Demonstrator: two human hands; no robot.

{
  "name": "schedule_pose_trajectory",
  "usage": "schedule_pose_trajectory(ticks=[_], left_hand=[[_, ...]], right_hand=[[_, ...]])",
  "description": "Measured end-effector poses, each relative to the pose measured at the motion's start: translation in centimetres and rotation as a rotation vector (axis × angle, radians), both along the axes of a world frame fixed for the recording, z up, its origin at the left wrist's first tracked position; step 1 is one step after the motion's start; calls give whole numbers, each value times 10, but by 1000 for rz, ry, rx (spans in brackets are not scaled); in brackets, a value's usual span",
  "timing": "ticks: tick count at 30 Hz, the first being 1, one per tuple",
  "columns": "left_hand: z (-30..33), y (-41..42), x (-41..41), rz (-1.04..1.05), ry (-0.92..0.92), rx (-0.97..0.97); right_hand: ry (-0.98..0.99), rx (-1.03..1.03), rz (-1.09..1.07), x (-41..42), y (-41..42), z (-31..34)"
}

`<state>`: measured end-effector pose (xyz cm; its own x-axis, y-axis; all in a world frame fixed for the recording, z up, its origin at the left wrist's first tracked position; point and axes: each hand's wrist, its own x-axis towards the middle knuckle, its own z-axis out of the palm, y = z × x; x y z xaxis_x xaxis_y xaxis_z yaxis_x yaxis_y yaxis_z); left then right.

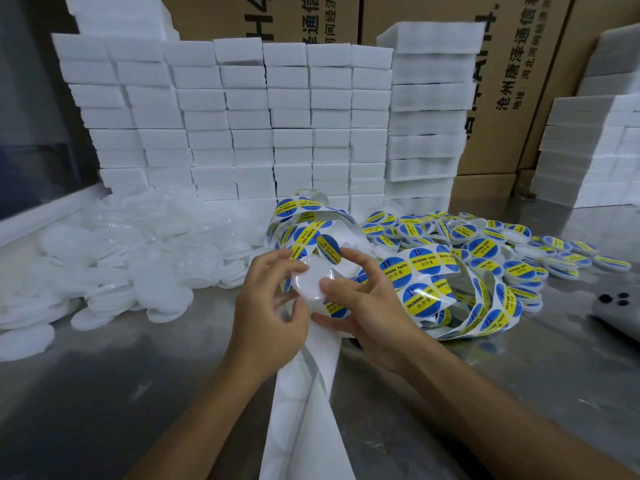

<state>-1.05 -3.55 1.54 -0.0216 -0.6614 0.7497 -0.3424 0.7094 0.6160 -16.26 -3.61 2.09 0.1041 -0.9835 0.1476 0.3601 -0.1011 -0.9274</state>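
Both hands meet low over the grey steel surface (104, 393), clamped together on one round white plastic lid (309, 285). The left hand (270, 303) curls its fingers round the lid's left rim. The right hand (367, 296) pinches the right side, thumb flat on the top face and a finger beneath. A round blue-and-yellow "soldering paste" sticker (328, 249) stands tilted at the lid's far edge, beside the right forefinger; whether it already touches the plastic cannot be told. A white backing strip (304, 393), bare of stickers, trails down between the forearms. A loose coil of sticker strip (433, 271) lies just right of the hands, with a pile of labelled lids (502, 244) beyond it. A heap of bare white lids (138, 258) lies to the left. Behind are stacked white foam blocks (242, 116) and brown cardboard cartons (519, 64), and a grey phone (616, 313) lies at the right edge. The step in hand looks like labelling, with the sticker brought to the lid but not yet laid flat. The next move probably calls for centring the sticker over the face, lowering it from the far edge and smoothing it down with a thumb while the left hand steadies the rim. An off-centre or creased sticker seems the main risk.
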Motion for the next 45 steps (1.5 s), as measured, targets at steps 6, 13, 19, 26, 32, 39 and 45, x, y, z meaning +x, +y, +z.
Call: schedule_pose_trajectory(ticks=[6,13,19,26,32,39,45], left_hand=[[11,-2,2,-331,645,619],[11,-3,3,-334,738,721],[8,-9,7,-264,846,752],[7,-9,7,-288,842,743],[8,-7,7,-326,795,740],[10,-5,5,-341,801,735],[10,-5,5,-340,788,736]], right_hand=[[2,-23,-57,-2,-1,2],[14,-19,-86,0,-2,0],[-63,-38,-284,-5,-7,7],[-34,-39,-181,-12,-5,10],[94,-71,-173,-8,-2,9],[125,-63,-182,-5,-1,8],[157,-54,-198,-6,-1,8]])
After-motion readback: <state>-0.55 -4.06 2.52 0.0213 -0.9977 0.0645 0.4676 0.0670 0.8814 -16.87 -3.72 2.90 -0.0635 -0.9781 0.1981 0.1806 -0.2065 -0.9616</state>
